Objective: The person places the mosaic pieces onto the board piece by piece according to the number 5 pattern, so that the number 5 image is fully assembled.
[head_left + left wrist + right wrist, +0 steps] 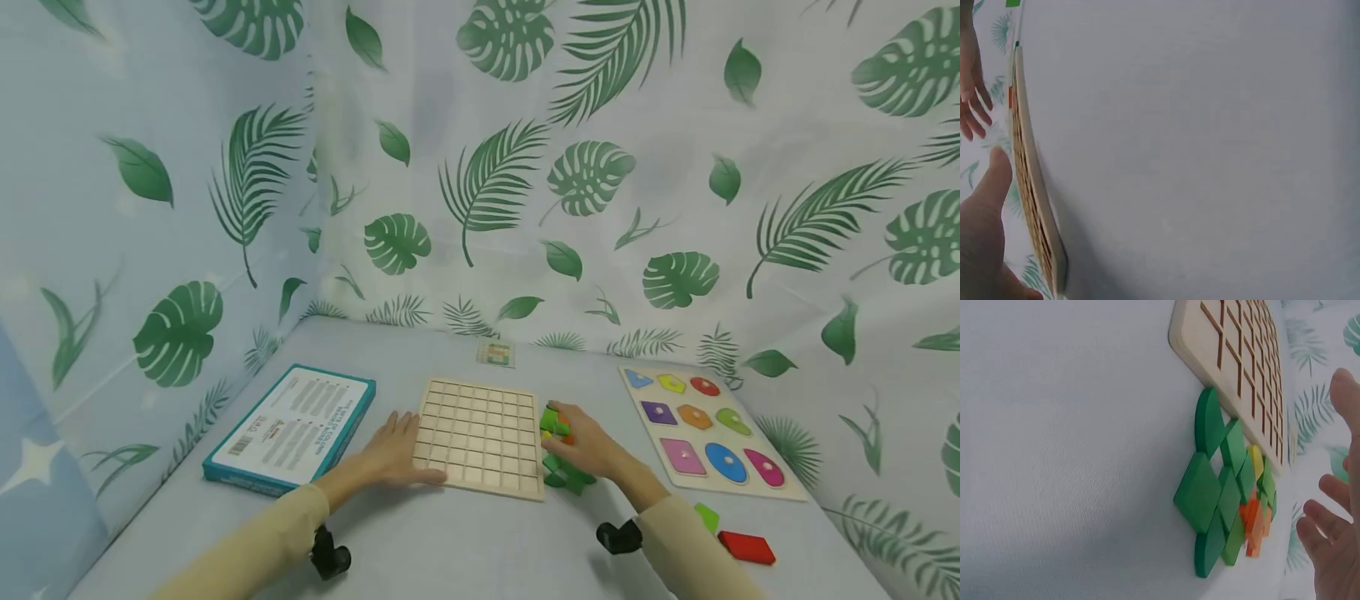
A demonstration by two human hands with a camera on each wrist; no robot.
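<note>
A light wooden board (pixel 480 437) with a grid of square recesses lies on the table in the middle of the head view. My left hand (pixel 397 450) is at its left edge, fingers extended and thumb along the near corner. In the left wrist view the thumb (pixel 994 187) points up beside the board (pixel 1038 206). Over a cluster of green, orange and yellow wooden blocks (pixel 1200 494) by the board's right edge is my right hand (pixel 581 442). Its fingers (pixel 1325 522) are loosely spread above the blocks, gripping none of them in the right wrist view.
To the left lies a teal-edged flat box (pixel 288 425) with printed text. A shape puzzle board (pixel 678 475) with knobbed pieces is at the right. Nearer stand a lime green block (pixel 707 517) and a red block (pixel 747 547). A small patterned card (pixel 497 353) lies at the back.
</note>
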